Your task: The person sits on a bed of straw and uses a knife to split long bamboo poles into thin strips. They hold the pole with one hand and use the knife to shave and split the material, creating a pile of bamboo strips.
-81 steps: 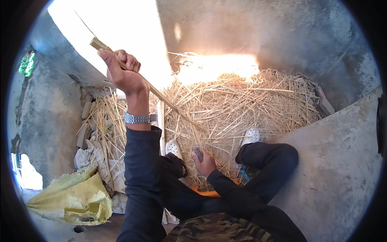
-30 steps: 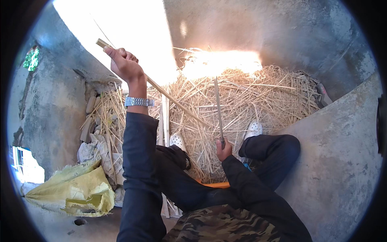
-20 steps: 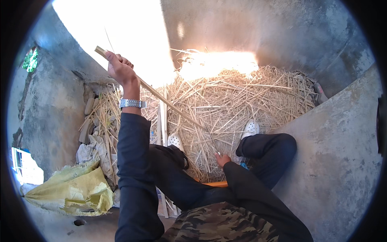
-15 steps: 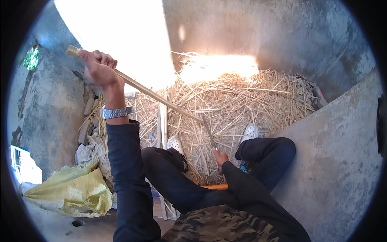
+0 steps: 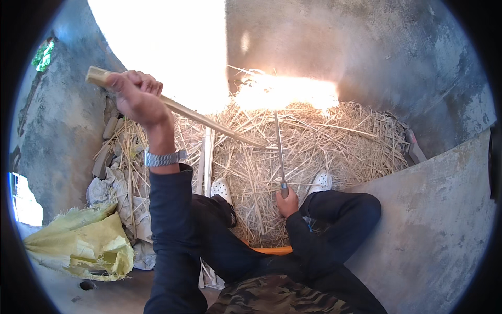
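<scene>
My left hand (image 5: 140,102), raised at the upper left, is wrapped round a long pale strip (image 5: 206,121) that looks like split bamboo. One end pokes out past my thumb, and the strip slants down to the right over the shavings. In my right hand (image 5: 287,203), low between my knees, is the handle of a long narrow-bladed knife (image 5: 279,149). Its blade points away from me, just right of the strip's far end and apart from it.
A thick heap of straw-like shavings (image 5: 355,136) covers the floor around my white clogs (image 5: 221,189). Pale flat strips (image 5: 208,157) lie by my left foot. A torn yellow sack (image 5: 78,243) is at the left. Concrete walls (image 5: 355,47) stand ahead and beside me.
The knife has swung from tilting left to nearly upright, its tip moving farther off and away from the strip. My left hand has shifted slightly right and nearer, still gripping the strip.
</scene>
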`<act>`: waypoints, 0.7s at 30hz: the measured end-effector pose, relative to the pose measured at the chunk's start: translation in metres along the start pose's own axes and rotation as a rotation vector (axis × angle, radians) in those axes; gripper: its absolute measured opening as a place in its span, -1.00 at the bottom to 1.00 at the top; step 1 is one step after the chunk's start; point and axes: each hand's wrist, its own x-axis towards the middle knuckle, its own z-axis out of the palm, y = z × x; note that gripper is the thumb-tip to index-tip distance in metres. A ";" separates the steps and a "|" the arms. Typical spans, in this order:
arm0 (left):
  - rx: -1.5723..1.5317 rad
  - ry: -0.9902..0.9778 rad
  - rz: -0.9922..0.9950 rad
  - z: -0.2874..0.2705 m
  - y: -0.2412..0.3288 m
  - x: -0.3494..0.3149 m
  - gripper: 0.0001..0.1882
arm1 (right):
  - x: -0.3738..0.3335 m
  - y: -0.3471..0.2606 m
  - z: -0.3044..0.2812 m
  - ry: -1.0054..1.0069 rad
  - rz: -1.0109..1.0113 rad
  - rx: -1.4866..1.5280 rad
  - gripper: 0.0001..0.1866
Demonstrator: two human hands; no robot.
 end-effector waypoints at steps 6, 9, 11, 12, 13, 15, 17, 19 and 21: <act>-0.024 -0.018 -0.023 -0.009 0.014 -0.015 -0.41 | 0.000 -0.002 -0.009 -0.113 0.408 0.209 -0.68; 0.002 0.013 -0.073 -0.009 0.003 -0.027 -0.41 | -0.012 0.000 -0.015 -0.156 0.474 0.034 -0.69; 0.002 0.027 -0.086 -0.014 -0.002 -0.021 -0.40 | -0.012 -0.001 -0.019 -0.233 0.474 -0.067 -0.69; 0.007 0.023 -0.071 -0.018 -0.007 -0.016 -0.39 | -0.010 -0.003 -0.020 -0.271 0.471 -0.116 -0.70; 0.012 0.019 -0.055 -0.023 -0.016 -0.012 -0.37 | -0.010 -0.006 -0.020 -0.280 0.451 -0.122 -0.70; 0.027 0.086 -0.031 -0.028 -0.026 -0.010 -0.33 | -0.011 -0.012 -0.016 -0.301 0.405 -0.135 -0.71; 0.046 0.225 -0.022 -0.032 -0.036 -0.012 -0.27 | -0.012 -0.014 -0.009 -0.231 0.375 -0.093 -0.69; 0.007 0.149 -0.128 -0.065 -0.060 -0.008 -0.23 | -0.015 -0.010 -0.005 -0.235 0.420 -0.097 -0.68; -0.013 0.041 -0.287 -0.081 -0.066 -0.007 -0.28 | -0.018 0.000 -0.003 -0.316 0.538 -0.148 -0.66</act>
